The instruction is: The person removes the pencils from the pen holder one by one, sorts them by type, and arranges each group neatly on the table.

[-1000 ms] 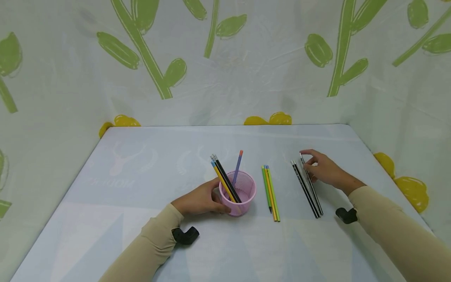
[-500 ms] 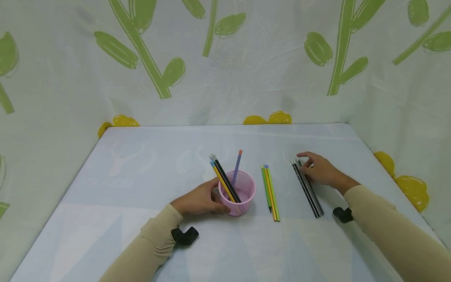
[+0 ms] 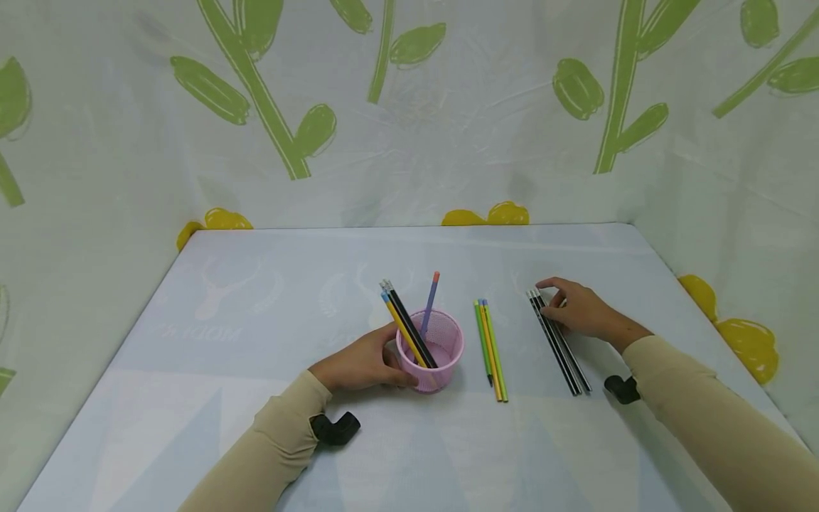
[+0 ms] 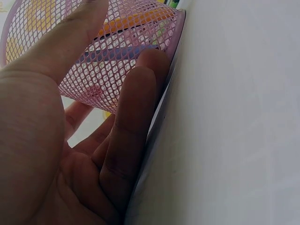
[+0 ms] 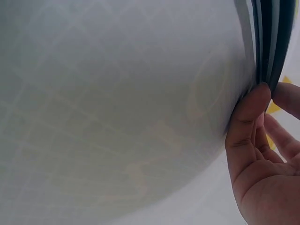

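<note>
My left hand [image 3: 361, 361] curls round the pink mesh pencil cup [image 3: 451, 359], which stands upright on the table. In the left wrist view my thumb and fingers lie against the mesh of the cup [image 4: 110, 77]. Inside it lean black pencils [image 3: 412, 323], a yellow pencil [image 3: 402, 320] and a purple one with an orange-red end [image 3: 431, 302]. At the right, my right hand [image 3: 579, 307] pinches the far end of a black pencil [image 3: 574, 355], lying beside two other black pencils [image 3: 555, 346]. The right wrist view shows thumb and finger at the dark pencils [image 5: 274, 42].
Between the cup and the black pencils lie green pencils [image 3: 483, 341] and a yellow pencil [image 3: 491, 348] side by side. The white and pale blue table [image 3: 288, 455] meets a wall curtain with green leaf prints [image 3: 448, 142] along its back edge.
My right hand has moved left and slightly nearer, bringing the rightmost black pencil up against the other two at their far ends. The left hand and the cup stay in place.
</note>
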A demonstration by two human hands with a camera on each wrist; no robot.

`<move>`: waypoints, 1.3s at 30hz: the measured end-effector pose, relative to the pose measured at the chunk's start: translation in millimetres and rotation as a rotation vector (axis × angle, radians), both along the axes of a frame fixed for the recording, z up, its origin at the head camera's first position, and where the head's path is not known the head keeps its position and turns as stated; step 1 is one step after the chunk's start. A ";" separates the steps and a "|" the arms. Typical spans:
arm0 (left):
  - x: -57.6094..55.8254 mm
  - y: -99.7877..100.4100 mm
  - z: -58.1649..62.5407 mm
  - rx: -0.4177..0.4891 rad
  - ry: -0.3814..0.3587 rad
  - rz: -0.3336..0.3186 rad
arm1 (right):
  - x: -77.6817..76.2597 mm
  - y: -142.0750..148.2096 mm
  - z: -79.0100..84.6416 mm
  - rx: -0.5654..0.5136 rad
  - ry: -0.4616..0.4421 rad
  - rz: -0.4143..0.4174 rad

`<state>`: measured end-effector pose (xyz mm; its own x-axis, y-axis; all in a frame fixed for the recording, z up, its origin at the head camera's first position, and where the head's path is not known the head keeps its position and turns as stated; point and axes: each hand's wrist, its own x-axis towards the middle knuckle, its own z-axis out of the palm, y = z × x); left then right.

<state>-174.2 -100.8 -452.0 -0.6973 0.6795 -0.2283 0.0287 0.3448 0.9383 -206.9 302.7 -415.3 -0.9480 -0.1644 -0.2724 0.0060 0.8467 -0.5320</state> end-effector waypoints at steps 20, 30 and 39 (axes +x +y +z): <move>1.0 0.6 1.0 0.006 0.004 -0.002 | 3.6 -10.1 9.1 0.007 0.024 -0.022; 1.0 0.3 1.8 -0.014 0.013 0.002 | 16.2 -58.9 23.1 -0.058 0.206 0.047; 1.2 -0.2 1.7 0.000 0.002 -0.003 | 34.6 -100.7 37.4 -0.173 0.351 0.133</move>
<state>-173.0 -101.0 -450.3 -0.6955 0.6817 -0.2269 0.0319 0.3448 0.9381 -172.3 202.0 -377.9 -0.9460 -0.3064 0.1060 -0.3042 0.7261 -0.6166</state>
